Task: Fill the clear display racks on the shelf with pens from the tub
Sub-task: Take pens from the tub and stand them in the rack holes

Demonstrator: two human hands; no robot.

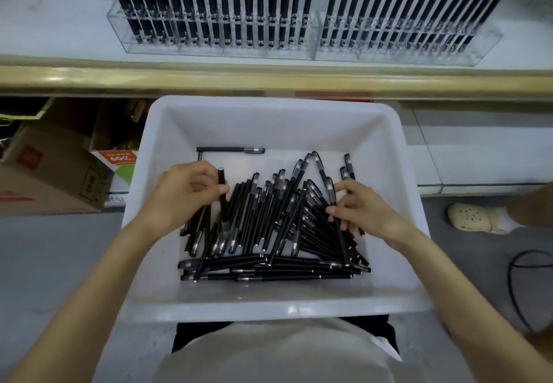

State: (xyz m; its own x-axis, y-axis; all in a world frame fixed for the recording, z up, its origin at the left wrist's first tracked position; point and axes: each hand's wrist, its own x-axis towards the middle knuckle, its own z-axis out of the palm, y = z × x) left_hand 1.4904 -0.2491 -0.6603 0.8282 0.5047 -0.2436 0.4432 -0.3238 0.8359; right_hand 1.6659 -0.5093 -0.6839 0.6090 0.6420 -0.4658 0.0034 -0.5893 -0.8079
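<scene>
Shelf (59, 32) runs across the top of your view. Two clear display racks (209, 38) sit on it side by side, and the slots in view are packed with black pens standing in rows. The white tub (269, 307) sits just below the shelf edge, right in front of you. Cardboard box (45, 179) is on the floor to its left. Pens (269, 218) are heaped in the tub's near half: most lean fanned out, and a layer lies flat along the near wall. Your left hand (182, 194) is at the heap's left edge, with fingers and thumb curled, pinching one black pen (222, 179) upright. Your right hand (365, 212) is at the heap's right edge, fingers curled in among the pens and gripping a few. A beige shoe (478, 218) is on the floor to the right. One lone pen (230, 150) lies flat near the tub's far wall, apart from the heap.
</scene>
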